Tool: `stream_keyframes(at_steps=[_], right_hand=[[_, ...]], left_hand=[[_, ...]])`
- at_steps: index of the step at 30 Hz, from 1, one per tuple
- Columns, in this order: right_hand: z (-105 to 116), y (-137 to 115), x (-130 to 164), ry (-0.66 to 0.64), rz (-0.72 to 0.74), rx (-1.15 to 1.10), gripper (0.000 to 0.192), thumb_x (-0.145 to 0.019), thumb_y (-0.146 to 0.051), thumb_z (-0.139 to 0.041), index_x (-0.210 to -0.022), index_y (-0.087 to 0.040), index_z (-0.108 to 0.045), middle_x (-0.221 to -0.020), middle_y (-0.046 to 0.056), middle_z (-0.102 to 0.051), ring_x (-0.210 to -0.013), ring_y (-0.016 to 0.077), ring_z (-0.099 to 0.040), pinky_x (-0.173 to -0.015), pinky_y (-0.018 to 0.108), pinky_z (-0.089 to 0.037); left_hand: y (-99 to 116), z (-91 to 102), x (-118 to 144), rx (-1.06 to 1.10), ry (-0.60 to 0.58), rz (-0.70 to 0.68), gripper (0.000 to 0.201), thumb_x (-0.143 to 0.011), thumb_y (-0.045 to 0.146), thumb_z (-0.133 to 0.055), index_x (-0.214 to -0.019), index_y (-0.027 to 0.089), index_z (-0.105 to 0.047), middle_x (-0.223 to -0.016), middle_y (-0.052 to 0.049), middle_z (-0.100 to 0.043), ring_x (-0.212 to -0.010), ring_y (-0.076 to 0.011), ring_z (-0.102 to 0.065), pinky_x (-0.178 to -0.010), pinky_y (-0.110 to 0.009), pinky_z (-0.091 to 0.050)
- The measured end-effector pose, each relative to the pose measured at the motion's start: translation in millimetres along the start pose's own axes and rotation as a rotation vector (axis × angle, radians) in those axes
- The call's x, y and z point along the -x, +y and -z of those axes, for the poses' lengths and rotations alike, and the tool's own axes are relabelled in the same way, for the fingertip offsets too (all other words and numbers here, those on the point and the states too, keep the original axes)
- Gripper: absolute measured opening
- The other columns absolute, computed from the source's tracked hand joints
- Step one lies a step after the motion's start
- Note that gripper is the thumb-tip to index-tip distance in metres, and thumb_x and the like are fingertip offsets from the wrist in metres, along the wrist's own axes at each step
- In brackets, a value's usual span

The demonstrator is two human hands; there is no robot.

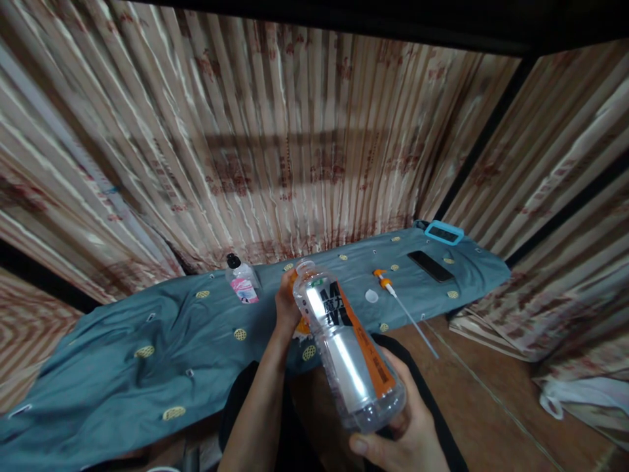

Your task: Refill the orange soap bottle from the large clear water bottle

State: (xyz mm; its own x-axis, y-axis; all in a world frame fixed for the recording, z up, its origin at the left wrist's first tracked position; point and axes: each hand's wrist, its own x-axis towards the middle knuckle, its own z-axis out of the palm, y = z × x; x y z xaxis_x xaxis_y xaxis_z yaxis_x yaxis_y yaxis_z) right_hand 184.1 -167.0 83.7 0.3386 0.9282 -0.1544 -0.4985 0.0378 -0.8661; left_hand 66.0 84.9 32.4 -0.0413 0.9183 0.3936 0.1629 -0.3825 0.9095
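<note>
Head view, right hand (407, 432) fingers gripping bottle (346, 344), left hand (287, 305) grip hidden behind it

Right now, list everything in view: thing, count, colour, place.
Large bottle: one, clear with silver and orange label, uncapped, tilted, held in the foreground.
Small bottle: one, clear with black cap and pink label, on the sheet, left of the hands.
Pump tube: one, orange head with white straw, on the sheet, right of the large bottle.
White cap: one, beside the pump tube.
Phone: one, black, far right of the sheet.
Blue-framed item: one, behind the phone.
Sheet: one, blue-grey with yellow dots.
Curtains: striped brown-cream, all round.
Left hand: near the bottle's neck.
Right hand: cups the bottle's base.
</note>
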Motion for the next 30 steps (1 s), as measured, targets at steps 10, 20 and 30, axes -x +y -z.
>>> stream_keyframes(at_steps=[10, 20, 30], right_hand=[[-0.4, -1.3, -0.4, 0.054, 0.07, 0.033, 0.1, -0.039, -0.015, -0.106, -0.128, -0.03, -0.063, -0.117, 0.001, -0.084, -0.104, 0.0251, -0.082, -0.083, 0.022, -0.064], [1.3, -0.5, 1.0, 0.056, 0.071, 0.109, 0.101, -0.042, -0.027, -0.108, -0.132, -0.03, -0.062, -0.119, 0.004, -0.083, -0.102, 0.0286, -0.083, -0.081, 0.027, -0.067], [4.8, 3.4, 0.1, 0.043, 0.087, 0.142, 0.101, -0.043, -0.029, -0.108, -0.134, -0.033, -0.063, -0.121, 0.002, -0.082, -0.108, 0.028, -0.081, -0.085, 0.026, -0.066]], left_hand=[[8.7, 0.3, 1.8, -0.006, -0.012, 0.069, 0.039, -0.081, 0.034, -0.068, -0.117, 0.02, -0.066, -0.108, -0.009, -0.078, -0.1, -0.0264, -0.074, -0.094, -0.041, -0.057], [9.1, 0.1, 0.4, -0.001, -0.004, 0.059, 0.033, -0.081, 0.03, -0.07, -0.111, 0.019, -0.066, -0.108, -0.009, -0.076, -0.101, -0.0281, -0.073, -0.093, -0.041, -0.058], [9.6, 0.7, 1.2, 0.008, -0.001, 0.038, 0.034, -0.079, 0.032, -0.07, -0.11, 0.02, -0.067, -0.111, -0.01, -0.077, -0.102, -0.0274, -0.073, -0.096, -0.042, -0.058]])
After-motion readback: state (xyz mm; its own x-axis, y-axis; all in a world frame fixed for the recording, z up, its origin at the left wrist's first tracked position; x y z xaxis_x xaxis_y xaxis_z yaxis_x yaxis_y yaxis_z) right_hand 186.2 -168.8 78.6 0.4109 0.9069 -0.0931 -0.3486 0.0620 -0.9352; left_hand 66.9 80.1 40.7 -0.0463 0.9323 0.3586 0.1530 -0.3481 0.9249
